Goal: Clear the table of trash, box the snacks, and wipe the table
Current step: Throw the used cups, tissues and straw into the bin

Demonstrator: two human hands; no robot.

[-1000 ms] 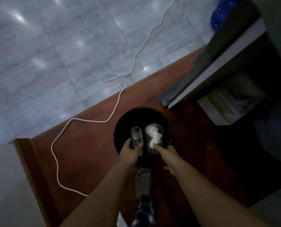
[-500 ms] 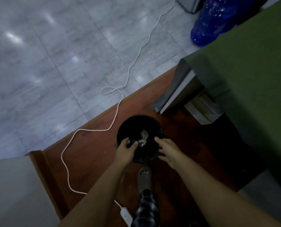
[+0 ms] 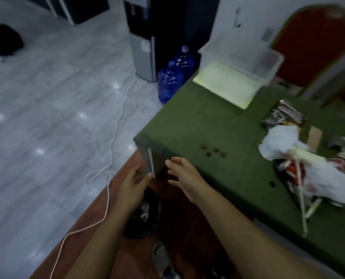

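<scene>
My left hand (image 3: 132, 188) and my right hand (image 3: 184, 178) are both empty with fingers spread, raised beside the near corner of the green-covered table (image 3: 204, 121). Below them on the floor stands the black trash bin (image 3: 147, 224) with clear cups and paper inside. On the table lie several small brown snack pieces (image 3: 215, 152), a heap of white tissues (image 3: 300, 162) mixed with snack wrappers (image 3: 284, 115) and straws. A clear plastic box (image 3: 246, 57) stands at the table's far end with its pale lid (image 3: 226, 85) in front.
A white cable (image 3: 109, 168) runs across the grey tiled floor and the red-brown carpet. Blue water jugs (image 3: 170, 81) and a water dispenser (image 3: 143, 41) stand past the table's far corner. A red chair (image 3: 312, 43) sits behind the table. My sandalled foot (image 3: 161, 256) is near the bin.
The cup and the tissue-filled cup left my hands and dropped into the bin. Both hands lifted away empty, and my view swung up from the bin to the table.
</scene>
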